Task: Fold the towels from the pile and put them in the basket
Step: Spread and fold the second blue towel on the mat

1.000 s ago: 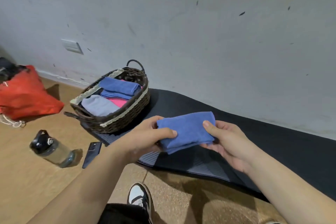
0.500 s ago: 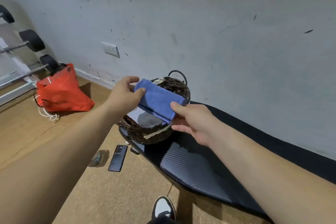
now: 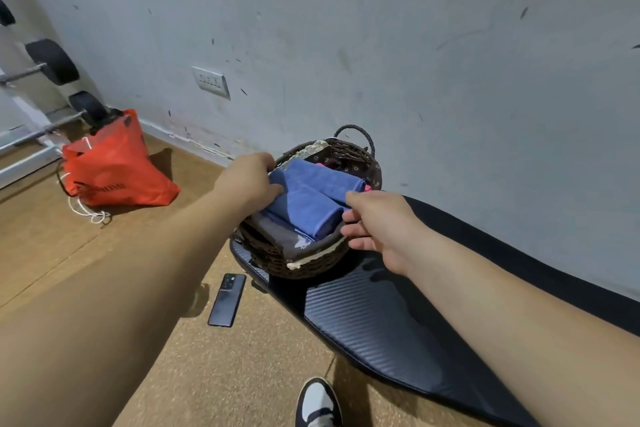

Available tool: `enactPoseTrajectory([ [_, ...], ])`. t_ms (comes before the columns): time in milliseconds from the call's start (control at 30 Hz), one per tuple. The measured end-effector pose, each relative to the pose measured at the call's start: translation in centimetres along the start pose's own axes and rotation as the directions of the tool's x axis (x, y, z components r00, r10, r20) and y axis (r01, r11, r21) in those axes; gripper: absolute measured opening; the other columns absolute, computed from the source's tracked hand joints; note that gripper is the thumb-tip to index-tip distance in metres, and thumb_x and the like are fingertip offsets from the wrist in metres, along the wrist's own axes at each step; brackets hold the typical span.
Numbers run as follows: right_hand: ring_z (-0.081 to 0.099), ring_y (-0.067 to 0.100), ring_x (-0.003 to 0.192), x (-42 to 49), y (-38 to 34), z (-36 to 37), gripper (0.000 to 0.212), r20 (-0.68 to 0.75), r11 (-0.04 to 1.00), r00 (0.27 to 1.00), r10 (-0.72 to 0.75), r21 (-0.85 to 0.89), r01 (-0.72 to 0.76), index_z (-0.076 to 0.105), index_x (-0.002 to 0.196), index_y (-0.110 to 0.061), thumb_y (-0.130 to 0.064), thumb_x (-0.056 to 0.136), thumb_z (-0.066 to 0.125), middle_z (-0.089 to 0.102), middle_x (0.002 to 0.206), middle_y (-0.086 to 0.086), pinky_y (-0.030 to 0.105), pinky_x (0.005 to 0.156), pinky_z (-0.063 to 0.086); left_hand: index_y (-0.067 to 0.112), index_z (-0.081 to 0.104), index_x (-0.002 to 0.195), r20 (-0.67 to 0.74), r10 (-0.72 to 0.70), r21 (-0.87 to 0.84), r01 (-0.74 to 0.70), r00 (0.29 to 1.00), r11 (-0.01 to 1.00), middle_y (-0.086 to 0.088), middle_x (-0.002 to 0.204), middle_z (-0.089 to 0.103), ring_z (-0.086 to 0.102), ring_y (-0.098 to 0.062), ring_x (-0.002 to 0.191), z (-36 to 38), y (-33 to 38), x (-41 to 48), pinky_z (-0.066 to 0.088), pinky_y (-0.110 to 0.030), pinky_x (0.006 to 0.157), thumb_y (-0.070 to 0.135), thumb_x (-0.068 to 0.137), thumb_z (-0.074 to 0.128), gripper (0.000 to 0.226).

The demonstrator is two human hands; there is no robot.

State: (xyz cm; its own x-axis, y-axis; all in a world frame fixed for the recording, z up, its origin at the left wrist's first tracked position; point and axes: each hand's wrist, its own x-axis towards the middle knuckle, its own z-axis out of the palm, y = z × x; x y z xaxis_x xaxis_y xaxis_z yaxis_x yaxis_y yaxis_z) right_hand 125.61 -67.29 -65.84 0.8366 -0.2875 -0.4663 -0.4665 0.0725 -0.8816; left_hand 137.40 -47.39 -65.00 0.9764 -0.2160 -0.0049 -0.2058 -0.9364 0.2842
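cork floor (image 3: 242,374), ribbed black mat (image 3: 381,315); wicker basket (image 3: 311,263) at mat's end. l hand (image 3: 247,180) pinches folded blue towel (image 3: 304,204); r hand (image 3: 381,225) touching, grip unclear.

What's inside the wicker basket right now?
The basket holds a front blue towel, a rear blue towel, a grey cloth beneath and a pink sliver. Anything lower is covered.

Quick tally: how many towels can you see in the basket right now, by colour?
Blue towels: 2
Pink towel: 1, only a sliver
Grey towel: 1
Total in the basket: 4
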Motion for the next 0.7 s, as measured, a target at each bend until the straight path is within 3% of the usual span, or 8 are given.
enactPoseTrajectory([
  [133, 0.071, 0.019, 0.079, -0.6, -0.3, -0.7, 0.028, 0.006, 0.999, 0.999, -0.039, -0.021, 0.039, 0.066, 0.117, -0.015, -0.034, 0.097, 0.061, 0.072, 0.105, 0.007, 0.028, 0.057, 0.057, 0.022, 0.070, 0.104, -0.076, 0.159, 0.103, -0.151, 0.984, 0.983, -0.005, 0.108, 0.065, 0.062, -0.035, 0.104, 1.0, 2.2, -0.7, 0.056, -0.044, 0.078, 0.012, 0.087, 0.060, 0.022],
  [167, 0.071, 0.018, 0.079, -0.6, -0.3, -1.0, 0.031, 0.004, 0.998, 0.999, -0.051, -0.025, 0.051, 0.066, 0.120, -0.015, -0.035, 0.096, 0.061, 0.072, 0.104, 0.006, 0.028, 0.057, 0.057, 0.020, 0.068, 0.090, -0.069, 0.157, 0.076, -0.152, 0.985, 0.985, -0.005, 0.095, 0.066, 0.064, -0.035, 0.095, 1.3, 2.9, -1.0, 0.054, -0.040, 0.071, 0.016, 0.090, 0.058, 0.011],
  [233, 0.071, 0.017, 0.077, -0.8, -0.1, -1.7, 0.034, 0.008, 0.998, 0.998, -0.063, -0.020, 0.063, 0.066, 0.123, -0.016, -0.038, 0.097, 0.062, 0.072, 0.102, 0.005, 0.027, 0.058, 0.056, 0.017, 0.058, 0.075, -0.025, 0.135, -0.032, -0.136, 0.991, 0.990, -0.005, 0.079, 0.062, 0.063, -0.032, 0.086, 2.0, 4.2, -1.5, 0.046, -0.036, 0.064, 0.044, 0.099, 0.055, 0.036],
  [300, 0.071, 0.016, 0.075, -1.0, 0.3, -2.4, 0.033, 0.006, 0.998, 0.998, -0.058, -0.017, 0.059, 0.068, 0.120, -0.017, -0.042, 0.098, 0.062, 0.073, 0.100, 0.005, 0.027, 0.058, 0.057, 0.018, 0.063, 0.098, 0.126, 0.102, -0.081, -0.092, 0.987, 0.992, -0.009, 0.110, 0.068, 0.056, -0.031, 0.117, 2.8, 5.0, -1.8, 0.047, -0.043, 0.092, 0.073, 0.096, 0.042, 0.059],
  [333, 0.071, 0.016, 0.074, -1.0, 0.6, -2.7, 0.033, 0.001, 0.998, 0.998, -0.059, -0.017, 0.059, 0.070, 0.117, -0.018, -0.043, 0.098, 0.062, 0.073, 0.099, 0.004, 0.027, 0.058, 0.057, 0.018, 0.062, 0.124, 0.192, 0.101, -0.018, -0.100, 0.976, 0.995, -0.010, 0.137, 0.061, 0.042, -0.033, 0.139, 3.3, 5.1, -1.8, 0.037, -0.049, 0.112, 0.082, 0.091, 0.038, 0.076],
  [400, 0.071, 0.015, 0.073, -1.3, 0.9, -3.1, 0.032, -0.003, 0.999, 0.999, -0.053, -0.005, 0.053, 0.070, 0.115, -0.018, -0.043, 0.099, 0.061, 0.074, 0.098, 0.004, 0.026, 0.057, 0.056, 0.018, 0.043, 0.150, 0.237, 0.120, 0.162, -0.161, 0.964, 0.974, -0.011, 0.160, 0.038, 0.014, -0.036, 0.156, 4.3, 4.8, -1.6, 0.016, -0.056, 0.125, 0.090, 0.082, 0.039, 0.099],
  [567, 0.073, 0.015, 0.075, -1.9, 1.0, -4.3, 0.030, -0.012, 0.999, 0.999, -0.052, -0.006, 0.052, 0.070, 0.116, -0.017, -0.040, 0.100, 0.060, 0.076, 0.099, 0.004, 0.024, 0.055, 0.055, 0.020, 0.032, 0.156, 0.260, 0.102, 0.197, -0.156, 0.960, 0.968, -0.006, 0.162, 0.032, 0.010, -0.036, 0.157, 4.8, 4.4, -1.5, 0.018, -0.056, 0.125, 0.092, 0.077, 0.045, 0.108],
  [700, 0.074, 0.016, 0.079, -4.0, 0.5, -6.2, 0.028, 0.003, 0.997, 0.998, -0.062, -0.038, 0.062, 0.070, 0.114, -0.018, -0.040, 0.100, 0.060, 0.076, 0.099, 0.004, 0.028, 0.062, 0.058, 0.022, 0.050, 0.142, 0.160, 0.138, 0.133, -0.160, 0.977, 0.978, -0.005, 0.145, 0.051, 0.031, -0.036, 0.147, 3.6, 5.2, -2.7, 0.029, -0.054, 0.119, 0.082, 0.083, 0.054, 0.085],
])
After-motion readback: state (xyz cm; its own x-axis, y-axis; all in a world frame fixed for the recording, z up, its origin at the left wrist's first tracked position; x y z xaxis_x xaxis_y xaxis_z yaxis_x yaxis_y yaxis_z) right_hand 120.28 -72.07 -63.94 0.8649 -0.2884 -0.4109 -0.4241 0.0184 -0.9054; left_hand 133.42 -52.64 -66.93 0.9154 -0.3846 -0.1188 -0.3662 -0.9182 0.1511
